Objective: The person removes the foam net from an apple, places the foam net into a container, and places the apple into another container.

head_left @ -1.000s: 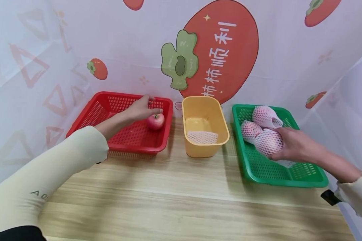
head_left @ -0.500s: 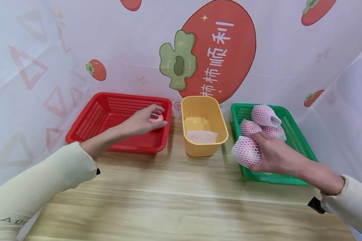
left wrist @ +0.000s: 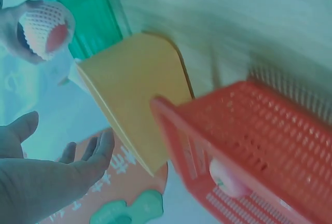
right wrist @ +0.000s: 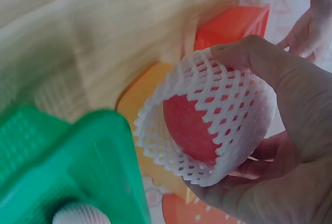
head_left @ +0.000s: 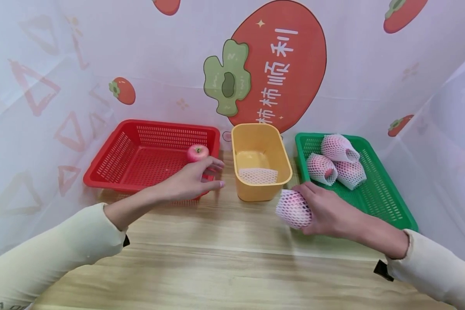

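Note:
My right hand (head_left: 327,211) grips an apple (right wrist: 189,128) wrapped in a white foam net sleeve (right wrist: 233,115), held between the green basket and the yellow bin. In the right wrist view the sleeve's open end shows the red skin. My left hand (head_left: 190,181) holds nothing; its fingers are loosely bent over the front right corner of the red basket (head_left: 120,186). Behind that hand a bare pink apple (head_left: 197,152) lies in the red basket. The green basket (head_left: 391,189) bears net-wrapped apples, one of them a wrapped apple (head_left: 339,148) at the back.
Between the baskets stands a yellow bin (head_left: 255,193) with a flat white foam net (head_left: 258,175) inside. All sit on a wooden table (head_left: 224,254), before a white curtain (head_left: 170,51) printed with persimmons.
My right hand has lifted the wrapped apple out of the green basket and carried it left. My left hand has drawn back from beside the bare apple, toward the front right.

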{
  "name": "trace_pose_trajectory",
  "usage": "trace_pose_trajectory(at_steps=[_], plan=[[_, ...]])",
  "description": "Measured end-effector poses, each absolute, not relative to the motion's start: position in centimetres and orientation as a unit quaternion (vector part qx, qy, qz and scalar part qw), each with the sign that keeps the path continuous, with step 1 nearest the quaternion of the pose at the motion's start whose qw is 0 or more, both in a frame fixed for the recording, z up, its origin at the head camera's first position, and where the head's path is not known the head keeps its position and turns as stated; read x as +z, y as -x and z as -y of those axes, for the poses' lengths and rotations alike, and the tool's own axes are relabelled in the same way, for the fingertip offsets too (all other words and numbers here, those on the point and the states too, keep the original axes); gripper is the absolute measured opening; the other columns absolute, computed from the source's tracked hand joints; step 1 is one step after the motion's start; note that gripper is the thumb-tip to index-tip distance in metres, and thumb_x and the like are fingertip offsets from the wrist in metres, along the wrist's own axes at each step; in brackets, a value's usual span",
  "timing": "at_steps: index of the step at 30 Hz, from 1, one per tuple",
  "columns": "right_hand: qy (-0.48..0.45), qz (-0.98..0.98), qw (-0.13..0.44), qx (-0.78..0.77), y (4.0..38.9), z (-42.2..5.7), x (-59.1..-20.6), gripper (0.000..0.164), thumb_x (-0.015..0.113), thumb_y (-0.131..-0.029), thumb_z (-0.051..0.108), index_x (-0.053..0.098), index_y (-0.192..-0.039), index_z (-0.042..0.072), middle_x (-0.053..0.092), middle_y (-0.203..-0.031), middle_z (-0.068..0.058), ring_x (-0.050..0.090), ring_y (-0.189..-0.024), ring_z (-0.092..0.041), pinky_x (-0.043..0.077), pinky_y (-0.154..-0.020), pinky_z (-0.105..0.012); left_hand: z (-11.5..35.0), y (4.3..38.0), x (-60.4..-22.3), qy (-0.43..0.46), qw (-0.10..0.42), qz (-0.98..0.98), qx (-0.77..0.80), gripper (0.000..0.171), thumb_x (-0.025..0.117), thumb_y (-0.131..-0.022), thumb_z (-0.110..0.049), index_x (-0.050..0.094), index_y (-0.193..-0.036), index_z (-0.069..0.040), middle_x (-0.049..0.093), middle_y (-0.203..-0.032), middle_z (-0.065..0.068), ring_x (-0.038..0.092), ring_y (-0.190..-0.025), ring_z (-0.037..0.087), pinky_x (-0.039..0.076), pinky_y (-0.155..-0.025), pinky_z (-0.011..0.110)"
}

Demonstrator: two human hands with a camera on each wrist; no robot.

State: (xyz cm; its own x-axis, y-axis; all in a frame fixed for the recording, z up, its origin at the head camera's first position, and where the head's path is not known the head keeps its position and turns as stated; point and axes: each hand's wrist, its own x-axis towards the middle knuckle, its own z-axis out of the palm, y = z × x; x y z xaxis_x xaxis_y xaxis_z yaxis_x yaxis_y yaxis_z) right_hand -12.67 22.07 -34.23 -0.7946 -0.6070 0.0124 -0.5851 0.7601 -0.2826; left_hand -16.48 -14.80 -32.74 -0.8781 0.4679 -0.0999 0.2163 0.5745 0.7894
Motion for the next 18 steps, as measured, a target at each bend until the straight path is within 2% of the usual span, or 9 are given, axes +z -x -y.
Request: trace_pose_trajectory(at_steps=[9,18], plan=[[0.343,-0.928,0.046,-0.139,11.8,-19.8,-36.7,0.087,0.099,-0.062,0.019,0.056,-0.135,-0.001,0.063,-0.118,-0.008,0.065,-0.103,-0.022,0.062,-0.086,-0.043,14.1,14.9,-34.5,-0.191,0.175,-0.863,0.434,0.049,0.075,-0.1,-0.022,0.057,-0.144,-0.008,0.063,-0.143,0.01,0.064,-0.128,0.03,0.056,-0.107,0.042],[0.34,-0.923,0.073,-0.163,11.1,-18.9,-39.7,0.09,0.102,-0.059,0.019,0.056,-0.134,0.001,0.063,-0.122,-0.008,0.066,-0.105,-0.023,0.061,-0.089,-0.045,13.3,14.0,-36.9,-0.193,0.165,-0.848,0.465,0.043,0.075,-0.099,-0.016,0.061,-0.138,-0.004,0.066,-0.137,0.012,0.066,-0.126,0.029,0.059,-0.101,0.039]])
